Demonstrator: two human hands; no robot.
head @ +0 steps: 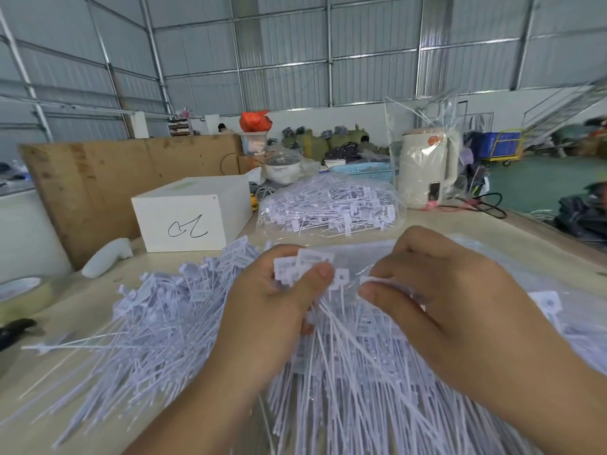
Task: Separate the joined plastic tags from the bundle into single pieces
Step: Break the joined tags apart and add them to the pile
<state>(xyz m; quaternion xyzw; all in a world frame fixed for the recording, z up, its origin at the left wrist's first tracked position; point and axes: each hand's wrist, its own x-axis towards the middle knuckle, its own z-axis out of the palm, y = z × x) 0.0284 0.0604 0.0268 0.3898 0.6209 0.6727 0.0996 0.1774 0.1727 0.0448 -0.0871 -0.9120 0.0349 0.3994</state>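
My left hand (276, 307) grips a bundle of joined white plastic tags (303, 264) by their flat heads, thumb pressed over them. My right hand (437, 290) pinches one tag (368, 281) at the bundle's right edge, a short way from the left thumb. The tags' thin tails (345, 362) fan down towards me under both hands. A wide heap of loose tags (157, 326) covers the table on the left, and more tags (555, 310) lie at the right.
A clear bag full of tags (328, 208) lies behind my hands. A white box (190, 215) stands at the back left, a wooden board (108, 178) behind it. A bagged white kettle (427, 169) stands at the back right. A tape roll (19, 290) sits at the left edge.
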